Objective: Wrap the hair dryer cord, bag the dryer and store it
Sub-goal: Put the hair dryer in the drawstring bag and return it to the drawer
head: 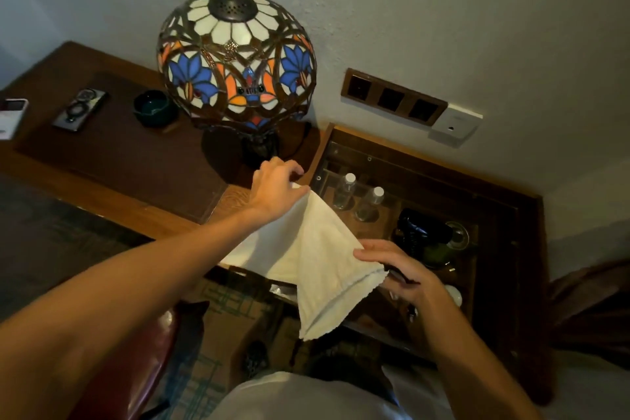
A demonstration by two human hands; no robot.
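A cream cloth bag point(324, 259) hangs in front of me, its frayed mouth pointing down and to the right. My left hand point(276, 187) pinches the bag's closed upper corner near the lamp's base. My right hand point(402, 269) grips the bag's open edge lower right, with something dark and thin under its fingers. The black hair dryer point(422, 227) lies on the glass-topped cabinet point(494, 215) just beyond my right hand. Its cord is hard to make out in the dim light.
A stained-glass lamp point(235, 61) stands on the wooden desk point(119, 160), with a dark bowl point(155, 107), a remote point(80, 109) and a white device point(12, 118) to its left. Two water bottles point(358, 194) and cups sit in the cabinet. Wall sockets point(392, 99) are above it.
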